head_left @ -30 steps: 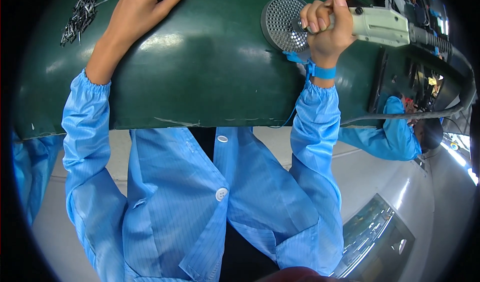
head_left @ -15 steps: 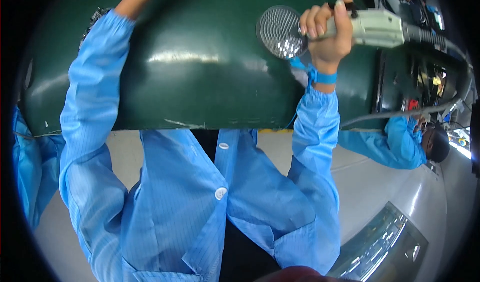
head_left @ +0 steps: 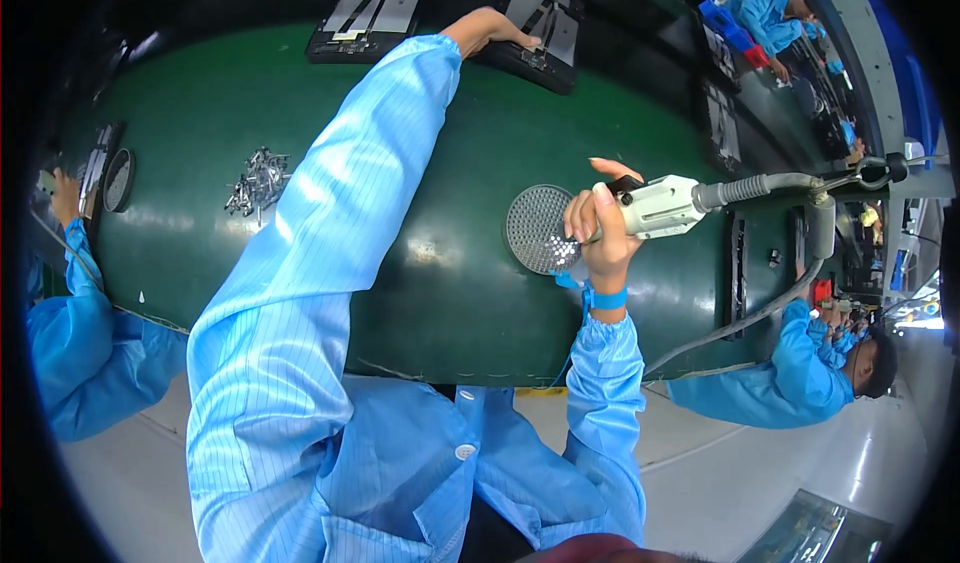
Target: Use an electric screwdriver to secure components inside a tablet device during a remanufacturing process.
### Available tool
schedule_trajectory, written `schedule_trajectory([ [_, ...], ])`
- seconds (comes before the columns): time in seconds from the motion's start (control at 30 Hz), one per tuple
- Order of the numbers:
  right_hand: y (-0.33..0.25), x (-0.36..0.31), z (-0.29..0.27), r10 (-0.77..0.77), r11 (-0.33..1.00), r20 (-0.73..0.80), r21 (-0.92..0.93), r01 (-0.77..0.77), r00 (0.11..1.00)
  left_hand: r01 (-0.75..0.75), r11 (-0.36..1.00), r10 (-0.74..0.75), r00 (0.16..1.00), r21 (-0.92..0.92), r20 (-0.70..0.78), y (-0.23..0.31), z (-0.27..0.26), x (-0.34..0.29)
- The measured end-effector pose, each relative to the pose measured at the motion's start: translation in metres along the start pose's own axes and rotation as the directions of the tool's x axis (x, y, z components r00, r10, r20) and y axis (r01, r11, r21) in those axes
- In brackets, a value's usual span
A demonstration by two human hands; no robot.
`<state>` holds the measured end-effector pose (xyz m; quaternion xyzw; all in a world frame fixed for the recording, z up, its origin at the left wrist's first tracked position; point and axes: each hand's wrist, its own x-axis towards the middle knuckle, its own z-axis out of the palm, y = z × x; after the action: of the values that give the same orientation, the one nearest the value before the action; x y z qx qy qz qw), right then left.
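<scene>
My right hand point(head_left: 603, 225) is wrapped round a pale electric screwdriver point(head_left: 665, 206) that lies sideways, its cable end to the right. The tool's tip is hidden by my fingers. Right beside them on the green table is a round dimpled dish point(head_left: 530, 225) with small shiny pieces, perhaps screws, at its lower right. At the far side, my left hand point(head_left: 492, 31) grips the left side of a flat black device point(head_left: 553, 48) with pale panels inside. The thumb rests on top; the other fingers are mostly hidden. A second such device point(head_left: 370, 13) lies left of that hand.
A pile of small metal parts point(head_left: 262, 181) lies left of my left sleeve. The screwdriver's grey cable point(head_left: 785, 288) loops down at the right, near a narrow dark part point(head_left: 737, 273). Co-workers in blue sit on both sides. Another round dish point(head_left: 119, 180) stands far left.
The view has tilted up, bringing the black devices and the metal pile into sight. My left hand, earlier cut off at the top edge, now shows at a device. My right hand still holds the screwdriver.
</scene>
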<state>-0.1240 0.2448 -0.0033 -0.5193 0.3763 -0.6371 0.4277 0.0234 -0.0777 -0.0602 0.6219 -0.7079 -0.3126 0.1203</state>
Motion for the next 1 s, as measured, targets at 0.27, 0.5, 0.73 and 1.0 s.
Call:
schedule_trajectory([
  [0.27, 0.010, 0.002, 0.002, -0.002, 0.999, -0.012, 0.032, 0.003, 1.000, -0.095, 0.897, -0.085, 0.922, -0.432, -0.378, -0.035, -0.008, -0.064],
  [0.5, 0.006, 0.001, -0.013, -0.027, 0.996, -0.063, 0.080, 0.032, 0.998, -0.173, 0.596, -0.070, 0.962, -0.784, -0.266, -0.087, -0.010, -0.299],
  [0.73, 0.006, -0.006, -0.033, -0.041, 0.996, -0.059, 0.074, 0.045, 0.997, 0.063, 0.651, -0.241, 0.962, -0.757, -0.126, -0.092, 0.047, -0.457],
  [1.0, 0.012, 0.000, -0.031, -0.027, 0.999, -0.054, 0.044, 0.030, 0.998, -0.091, 0.991, 0.028, 0.864, -0.101, -0.502, -0.121, 0.021, -0.470],
])
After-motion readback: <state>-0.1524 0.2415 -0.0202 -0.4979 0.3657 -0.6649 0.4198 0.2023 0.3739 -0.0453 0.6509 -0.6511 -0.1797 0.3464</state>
